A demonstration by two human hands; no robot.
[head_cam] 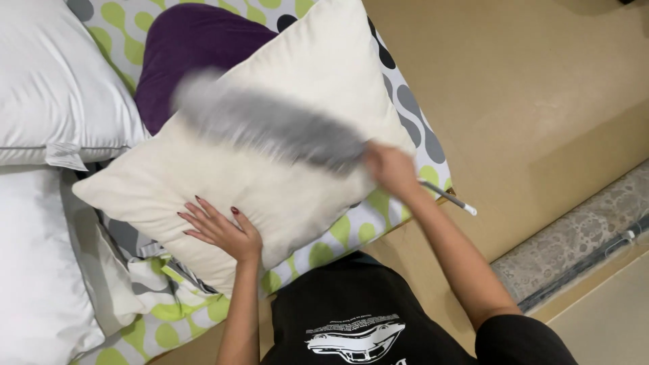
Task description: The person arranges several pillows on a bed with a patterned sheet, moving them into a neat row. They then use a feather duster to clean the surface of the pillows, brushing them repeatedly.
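Two hands work on one cream pillow (270,169): the left hand (220,230) lies flat on its near edge, fingers spread, holding nothing. The right hand (391,169) is closed around the handle of a grey duster (270,125) — blurred — lying across the pillow's middle. Farther left on the patterned sheet (351,233) are a purple cushion (189,47) and white pillows (54,88).

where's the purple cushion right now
In the head view it lies upper left: the purple cushion sits on the patterned sheet, partly under the cream pillow, right of a white pillow.
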